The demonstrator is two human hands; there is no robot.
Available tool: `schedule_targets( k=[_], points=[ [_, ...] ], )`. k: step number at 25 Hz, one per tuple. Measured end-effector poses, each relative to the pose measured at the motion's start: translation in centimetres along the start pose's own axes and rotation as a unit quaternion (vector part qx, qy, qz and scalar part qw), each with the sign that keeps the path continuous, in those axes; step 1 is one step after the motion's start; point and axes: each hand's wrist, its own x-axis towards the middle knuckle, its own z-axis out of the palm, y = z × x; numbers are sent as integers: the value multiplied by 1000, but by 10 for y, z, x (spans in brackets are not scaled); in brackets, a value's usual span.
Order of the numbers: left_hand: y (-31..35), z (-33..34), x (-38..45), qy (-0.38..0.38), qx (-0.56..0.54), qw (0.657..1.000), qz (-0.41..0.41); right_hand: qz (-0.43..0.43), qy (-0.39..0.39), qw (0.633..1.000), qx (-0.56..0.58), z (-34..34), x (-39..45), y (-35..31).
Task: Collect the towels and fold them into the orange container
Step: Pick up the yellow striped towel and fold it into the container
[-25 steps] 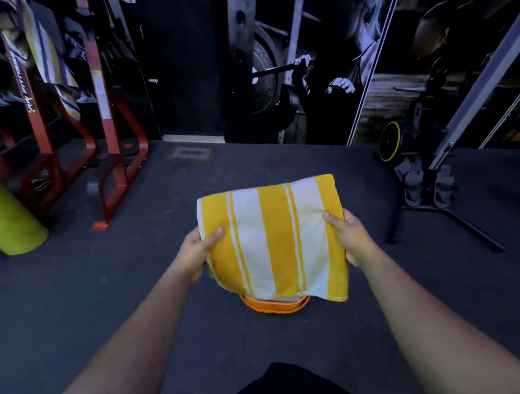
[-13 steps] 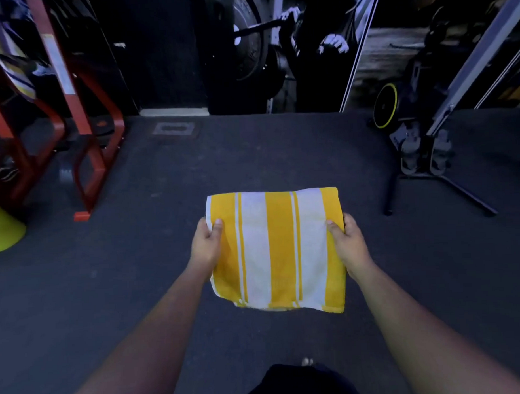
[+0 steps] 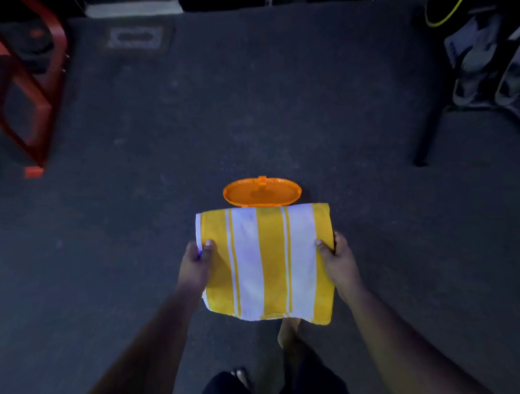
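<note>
While the folded towel hangs between two hands above the container, the risks lie mostly in the lowering.

Floor: the dark rubber floor (image 3: 249,108) fills the view; a dropped towel lands on it and, I judge, needs refolding.

Red frame: the red steel frame (image 3: 28,96) stands far left, well apart from the work; no hazard from here.

Equipment stand: a dark stand with a leg (image 3: 430,132) sits far right, also well apart.

Striped towel: the yellow-and-white striped towel (image 3: 267,264) is folded to a thick rectangle and held flat in the air, its far edge overlapping the container's lid in the view. It looks wider than the lid, so it may catch on the rim or bulge out unless folded smaller.

Orange container: only the open oval lid (image 3: 261,191) of the orange container shows, just beyond the towel; the body is hidden beneath the cloth. Lowering blind could miss the mouth or knock the container over.

Left hand: the left hand (image 3: 196,265) pinches the towel's left edge, thumb on top; a slack pinch lets the layers slide open.

Right hand: the right hand (image 3: 337,262) clamps the right edge the same way; uneven lowering would tilt the fold.

Foot: a bare foot (image 3: 288,331) shows under the towel's near edge, near the hidden container; a step could nudge it.
</note>
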Motion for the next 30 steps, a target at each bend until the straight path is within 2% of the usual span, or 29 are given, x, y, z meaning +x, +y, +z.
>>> schedule_targets(
  k=[8, 14, 18, 23, 26, 28, 30],
  points=[
    [-130, 110, 181, 6, 47, 997, -63, 64, -12, 995, -69, 95, 179, 143],
    [-246, 170, 306, -15, 75, 996, -39, 62, 1, 991, -121, 168, 276, 245],
    [-293, 193, 365, -25, 130, 991, -6, 32, 0, 988, -154, 201, 321, 287],
    [-313, 202, 390, 9, 98, 987, 123, -29, 68, 988, -137, 217, 336, 304],
    [-317, 206, 386, 29, 96, 986, 134, -62, 96, 982, -148, 220, 332, 315],
    [-317, 207, 383, 14, 104, 988, 110, -33, 89, 980, -174, 222, 331, 317],
    [-316, 209, 376, 23, 173, 976, 131, -26, 105, 961, -255, 230, 326, 306]
  ],
)
